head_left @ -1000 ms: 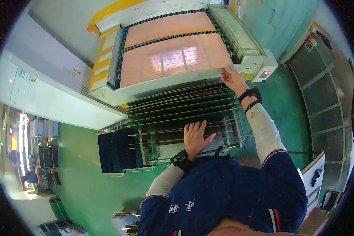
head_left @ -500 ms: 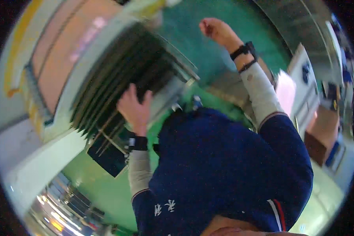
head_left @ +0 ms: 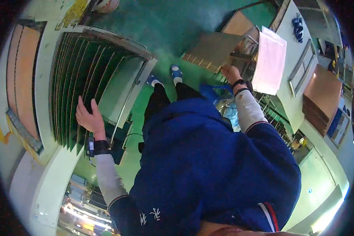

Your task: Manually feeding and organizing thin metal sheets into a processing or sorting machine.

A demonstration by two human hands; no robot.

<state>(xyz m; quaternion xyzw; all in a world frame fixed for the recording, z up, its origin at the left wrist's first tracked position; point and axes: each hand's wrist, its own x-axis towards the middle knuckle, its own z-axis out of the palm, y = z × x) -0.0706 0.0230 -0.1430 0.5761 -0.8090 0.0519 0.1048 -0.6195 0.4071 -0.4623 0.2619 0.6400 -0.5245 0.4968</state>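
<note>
On the left, my left hand [head_left: 89, 118] has its fingers spread and holds nothing. It is at the near edges of thin upright panels [head_left: 72, 86] standing side by side in a rack [head_left: 147, 65]; whether the fingertips touch them I cannot tell. My right hand [head_left: 231, 74] is closed, fingers curled, by the near corner of a brown-grey flat panel [head_left: 214, 45] with a notched edge. What those fingers grip, if anything, is hidden. Both wrists carry black bands.
A pinkish sheet [head_left: 269, 61] is upright just right of my right hand. Beyond it are a pale tabletop [head_left: 287, 51] and a stack of brown boards [head_left: 322, 98]. At the far left are orange-brown panels [head_left: 25, 78]. Green floor [head_left: 177, 39] lies ahead of my feet.
My view has turned, and the rack now appears farther left. My right hand has come down from above the floor to the notched panel's corner. My left hand stays spread by the rack's panels.
</note>
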